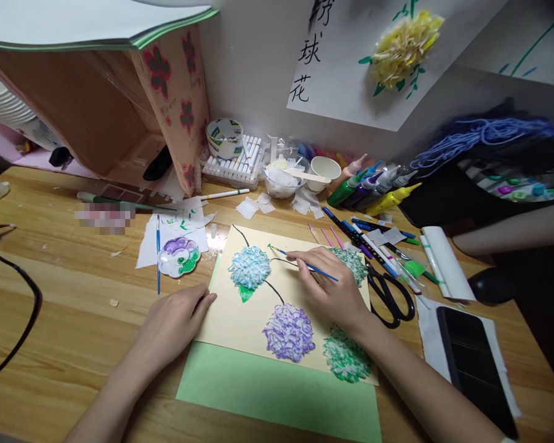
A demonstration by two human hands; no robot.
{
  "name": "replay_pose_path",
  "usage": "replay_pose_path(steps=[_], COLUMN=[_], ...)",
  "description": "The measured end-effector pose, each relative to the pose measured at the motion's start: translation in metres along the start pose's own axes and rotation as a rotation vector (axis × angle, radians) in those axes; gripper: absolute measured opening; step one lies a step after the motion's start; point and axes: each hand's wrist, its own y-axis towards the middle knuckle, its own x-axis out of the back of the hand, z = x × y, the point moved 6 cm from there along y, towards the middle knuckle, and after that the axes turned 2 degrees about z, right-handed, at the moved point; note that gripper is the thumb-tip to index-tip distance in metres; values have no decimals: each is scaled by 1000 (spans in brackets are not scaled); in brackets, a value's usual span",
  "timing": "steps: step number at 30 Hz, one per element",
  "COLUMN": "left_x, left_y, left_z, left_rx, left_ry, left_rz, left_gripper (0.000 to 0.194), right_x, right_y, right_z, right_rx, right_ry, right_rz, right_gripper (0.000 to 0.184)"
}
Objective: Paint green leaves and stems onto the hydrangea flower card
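Note:
My right hand pinches a thin blue-handled paintbrush, its green tip over the cream paper. Curled at the left edge of that paper is my left hand, thumb and forefinger on the edge. Raised, ruffled flowers sit on the paper: a blue one with a green leaf, a purple one, a green one at lower right. Another green flower is partly behind my right hand. Dark stem lines run between them. A light green sheet lies underneath.
Left of the paper are a paint palette and a second paintbrush. Black scissors, pens and a dark phone lie right. Paint bottles, a paper cup and a marker box stand behind.

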Motion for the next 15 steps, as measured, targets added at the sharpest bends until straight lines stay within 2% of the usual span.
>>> replay_pose_path(steps=[15], left_x=[-1], left_y=[1], left_z=[0], left_rx=[-9], left_ry=[0], left_rz=[-4], left_gripper=[36], right_x=[-1], right_y=[1], right_z=[-2], right_rx=[-60], right_ry=[51], right_rz=[0], right_gripper=[22])
